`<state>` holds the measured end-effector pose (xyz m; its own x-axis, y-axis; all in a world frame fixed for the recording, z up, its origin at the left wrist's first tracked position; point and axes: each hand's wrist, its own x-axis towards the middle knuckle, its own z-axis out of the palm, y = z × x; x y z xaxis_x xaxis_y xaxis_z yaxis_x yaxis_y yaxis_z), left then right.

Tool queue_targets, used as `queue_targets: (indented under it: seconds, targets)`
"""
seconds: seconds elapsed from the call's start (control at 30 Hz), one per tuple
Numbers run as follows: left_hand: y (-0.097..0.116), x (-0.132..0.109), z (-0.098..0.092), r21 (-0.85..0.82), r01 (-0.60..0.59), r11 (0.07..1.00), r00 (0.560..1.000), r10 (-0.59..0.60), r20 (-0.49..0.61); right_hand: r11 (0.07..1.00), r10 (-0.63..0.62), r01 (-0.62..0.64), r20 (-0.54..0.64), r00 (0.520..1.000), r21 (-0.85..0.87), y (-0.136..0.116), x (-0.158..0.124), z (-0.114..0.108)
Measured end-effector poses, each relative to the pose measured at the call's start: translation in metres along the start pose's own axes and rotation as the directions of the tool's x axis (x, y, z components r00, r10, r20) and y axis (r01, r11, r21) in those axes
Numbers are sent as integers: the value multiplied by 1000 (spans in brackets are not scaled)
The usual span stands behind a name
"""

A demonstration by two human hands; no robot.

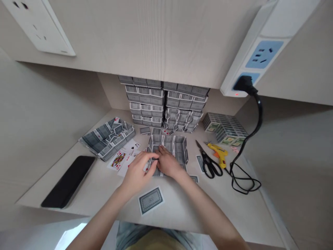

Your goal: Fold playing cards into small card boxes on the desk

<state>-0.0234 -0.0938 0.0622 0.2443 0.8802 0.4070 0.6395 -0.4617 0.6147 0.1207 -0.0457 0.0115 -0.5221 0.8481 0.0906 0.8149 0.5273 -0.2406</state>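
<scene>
Between phone [69, 182] and scissors [209, 165], card tray [179, 147], fingers [161, 150] at left edge

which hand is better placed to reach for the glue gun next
Probably the right hand: it is at the card tray, nearer the yellow glue gun, though the black scissors lie on that side too. The left hand is farther away, with the right arm across its path.

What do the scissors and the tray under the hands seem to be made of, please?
The tray looks like smooth card stock: playing-card backs cover its walls. The scissors probably have metal blades, being thin and tapering; their smooth black handles suggest plastic.
</scene>
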Motion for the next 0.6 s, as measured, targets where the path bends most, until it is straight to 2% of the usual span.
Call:
queue_targets:
  seconds: [0.13,0.23,0.3,0.37,0.47,0.53,0.6]
  targets:
    - [-13,-16,-8,50,24,998,997,-27,68,977,-67,65,1,998,-201,-6,0,6]
    - [-26,-24,-6,53,64,997,997,-67,44,946,-172,175,38,984,-271,-4,-8,-1]
    - [-32,-26,-2,25,96,995,995,-96,-6,939,-204,205,34,978,-277,1,-15,-4]
    - [-36,-24,1,-32,116,993,991,-118,-62,950,-204,196,-6,979,-243,9,-24,-5]
    - [-38,-13,2,-80,104,991,987,-113,-116,978,-198,187,-118,973,-96,23,-37,-1]
    - [-38,0,1,-36,64,997,991,-68,-119,982,-178,189,-218,960,28,31,-45,3]
    - [-38,18,1,35,-10,999,997,13,-78,972,-147,196,-307,940,132,38,-51,6]
